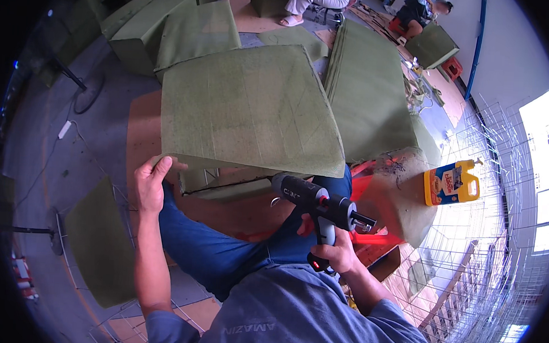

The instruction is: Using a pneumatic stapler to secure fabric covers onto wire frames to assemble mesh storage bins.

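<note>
A large green fabric sheet [247, 103] lies over a box-shaped wire frame in front of my knees. My left hand [150, 184] pinches its near left corner between thumb and fingers, and the near edge is lifted a little. Beneath that edge, part of the frame [210, 180] and a green-covered lower side show. My right hand [337, 251] grips a black and grey cordless glue gun [316, 201] by its handle. The nozzle end points left, close under the sheet's near right edge, and a stick juts from its back. The nozzle tip itself is hard to make out.
A yellow jug [451, 183] stands on a green-covered surface at the right, beside wire mesh panels [484, 272]. Stacked green sheets [373, 90] lie beyond. Green boxes [149, 34] stand far left. Two people sit at the back. A cable with a power strip [65, 129] crosses the left floor.
</note>
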### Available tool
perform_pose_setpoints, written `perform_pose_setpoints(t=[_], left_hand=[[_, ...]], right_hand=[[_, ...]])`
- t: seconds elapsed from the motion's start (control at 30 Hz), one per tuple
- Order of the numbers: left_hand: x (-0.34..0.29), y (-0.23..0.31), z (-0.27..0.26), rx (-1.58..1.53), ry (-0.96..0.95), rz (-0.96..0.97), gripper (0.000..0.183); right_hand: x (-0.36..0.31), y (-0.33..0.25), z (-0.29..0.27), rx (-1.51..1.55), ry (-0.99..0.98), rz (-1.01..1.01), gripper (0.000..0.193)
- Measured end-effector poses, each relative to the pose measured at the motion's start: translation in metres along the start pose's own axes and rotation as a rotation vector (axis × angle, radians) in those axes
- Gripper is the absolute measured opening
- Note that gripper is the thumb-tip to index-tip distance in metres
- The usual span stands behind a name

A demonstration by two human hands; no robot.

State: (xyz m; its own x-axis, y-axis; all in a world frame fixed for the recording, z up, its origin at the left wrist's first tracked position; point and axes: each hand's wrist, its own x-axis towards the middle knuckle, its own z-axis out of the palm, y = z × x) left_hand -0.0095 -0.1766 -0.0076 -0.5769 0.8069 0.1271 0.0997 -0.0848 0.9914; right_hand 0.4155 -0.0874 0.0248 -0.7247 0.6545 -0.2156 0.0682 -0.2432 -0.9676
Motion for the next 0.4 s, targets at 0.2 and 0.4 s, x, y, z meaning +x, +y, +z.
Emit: perform_pose_setpoints(t=[0.2,0.4], left_hand=[[0.003,-0.007,-0.002,0.010,0.033,-0.015,0.027],[0.005,-0.004,0.001,-0.015,0.053,-0.020,0.028]], right_hand=[[-0.011,-0.001,-0.008,-0.018,0.153,0.039,0.070],[-0.024,0.002,-0.023,-0.005,0.266,0.090,0.070]])
